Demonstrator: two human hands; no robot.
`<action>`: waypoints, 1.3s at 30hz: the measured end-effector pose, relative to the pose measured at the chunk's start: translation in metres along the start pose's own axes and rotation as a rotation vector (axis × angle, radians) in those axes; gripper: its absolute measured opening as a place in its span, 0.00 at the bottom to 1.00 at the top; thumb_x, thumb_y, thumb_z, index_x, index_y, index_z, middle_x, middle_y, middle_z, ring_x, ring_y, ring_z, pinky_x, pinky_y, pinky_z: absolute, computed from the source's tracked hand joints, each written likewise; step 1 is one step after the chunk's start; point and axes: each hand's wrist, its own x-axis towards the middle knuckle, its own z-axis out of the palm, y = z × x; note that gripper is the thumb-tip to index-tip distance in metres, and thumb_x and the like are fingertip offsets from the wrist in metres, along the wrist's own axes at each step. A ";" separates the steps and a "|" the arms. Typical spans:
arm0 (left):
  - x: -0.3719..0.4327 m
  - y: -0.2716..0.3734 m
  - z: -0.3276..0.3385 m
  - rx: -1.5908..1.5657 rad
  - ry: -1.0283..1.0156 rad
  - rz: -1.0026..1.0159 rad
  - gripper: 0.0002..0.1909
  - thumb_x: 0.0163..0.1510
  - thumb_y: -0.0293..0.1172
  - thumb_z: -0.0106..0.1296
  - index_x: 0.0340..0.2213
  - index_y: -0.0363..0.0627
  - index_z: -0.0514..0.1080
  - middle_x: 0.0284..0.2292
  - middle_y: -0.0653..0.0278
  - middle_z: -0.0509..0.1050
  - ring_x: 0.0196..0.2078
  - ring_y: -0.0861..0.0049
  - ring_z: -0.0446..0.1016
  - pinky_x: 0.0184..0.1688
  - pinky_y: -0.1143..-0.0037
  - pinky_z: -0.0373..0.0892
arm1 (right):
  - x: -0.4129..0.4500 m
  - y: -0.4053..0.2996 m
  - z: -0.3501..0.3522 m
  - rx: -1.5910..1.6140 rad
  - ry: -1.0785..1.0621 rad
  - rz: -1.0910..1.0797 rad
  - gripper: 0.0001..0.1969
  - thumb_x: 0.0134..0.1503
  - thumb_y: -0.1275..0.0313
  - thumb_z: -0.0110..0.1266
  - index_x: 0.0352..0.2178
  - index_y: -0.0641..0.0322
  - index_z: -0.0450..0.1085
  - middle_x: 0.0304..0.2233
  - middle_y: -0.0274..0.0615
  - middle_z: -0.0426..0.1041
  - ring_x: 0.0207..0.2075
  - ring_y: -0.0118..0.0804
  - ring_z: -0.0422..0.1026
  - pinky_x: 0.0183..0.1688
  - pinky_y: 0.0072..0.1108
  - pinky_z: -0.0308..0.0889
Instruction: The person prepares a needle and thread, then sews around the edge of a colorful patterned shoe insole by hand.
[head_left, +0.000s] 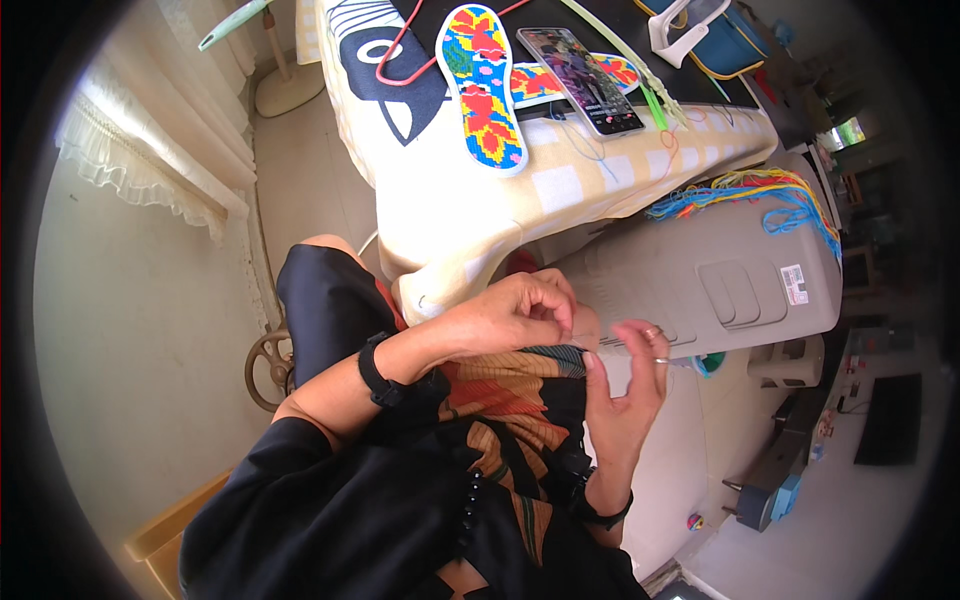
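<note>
My left hand (529, 311) has thumb and fingertips pinched together over my lap, on a very thin strand that looks like thread or a needle. Just to its right is my right hand (630, 382), its thumb and fingers curved apart, the thumb tip close to the strand. A slim shiny metal piece (661, 361) shows at the back of the right fingers; whether they hold it is unclear. Beyond my hands, a cross-stitched insole (484, 90) lies on the tablecloth (465, 202). A smartphone (581, 82) with a lit screen rests across a second stitched insole (536, 84).
A grey plastic storage box (637, 277) stands right of my knees, with colourful embroidery threads (750, 191) on its lid. A red bent cord (405, 81), a bright green tool (654, 109) and a blue case (724, 45) are on the table. A curtain (165, 127) hangs at left.
</note>
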 end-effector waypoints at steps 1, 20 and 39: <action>0.000 0.000 0.000 0.000 0.000 0.000 0.01 0.46 0.20 0.49 0.24 0.37 0.71 0.35 0.65 0.65 0.40 0.82 0.61 0.37 0.82 0.60 | 0.000 0.001 -0.002 -0.029 0.024 -0.013 0.12 0.46 0.83 0.54 0.35 0.67 0.68 0.32 0.44 0.67 0.36 0.44 0.67 0.41 0.30 0.65; -0.002 0.005 -0.005 -0.030 -0.089 -0.039 0.04 0.43 0.18 0.50 0.26 0.36 0.71 0.38 0.63 0.63 0.38 0.82 0.64 0.34 0.84 0.63 | -0.006 0.010 0.007 -0.010 -0.078 -0.101 0.09 0.44 0.86 0.52 0.30 0.67 0.71 0.23 0.42 0.62 0.27 0.40 0.66 0.35 0.24 0.66; -0.002 0.005 -0.003 -0.067 -0.083 -0.011 0.04 0.43 0.19 0.52 0.25 0.36 0.72 0.37 0.64 0.64 0.36 0.83 0.65 0.34 0.83 0.64 | -0.006 0.009 0.004 0.011 -0.086 -0.082 0.07 0.45 0.84 0.53 0.29 0.67 0.71 0.23 0.42 0.62 0.27 0.39 0.66 0.38 0.26 0.67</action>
